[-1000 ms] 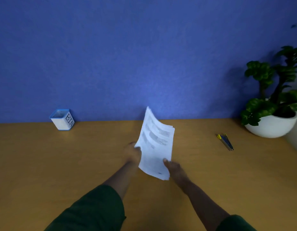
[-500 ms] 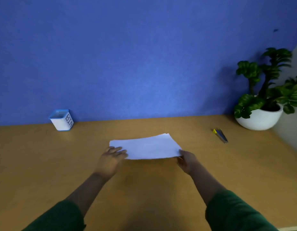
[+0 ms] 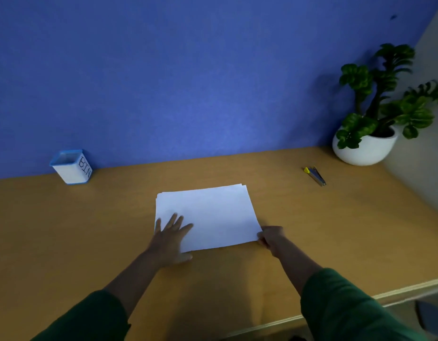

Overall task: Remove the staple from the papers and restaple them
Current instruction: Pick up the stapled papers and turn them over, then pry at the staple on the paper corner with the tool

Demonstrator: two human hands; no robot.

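Observation:
A stack of white papers (image 3: 213,212) lies flat on the wooden desk (image 3: 311,230), blank side up. My left hand (image 3: 170,238) rests flat on the near left corner with its fingers spread. My right hand (image 3: 270,237) pinches the near right corner of the papers. No staple shows on the sheets from here. A small metal stapler with a yellow tip (image 3: 315,176) lies on the desk to the far right, apart from both hands.
A white cup with a blue rim marked BIN (image 3: 71,167) stands at the back left against the blue wall. A potted plant in a white bowl (image 3: 367,146) sits in the back right corner. The desk's front edge (image 3: 397,291) runs along the lower right.
The papers went from upright in both hands to flat on the desk. My left hand let go of them and now lies flat on the near left corner.

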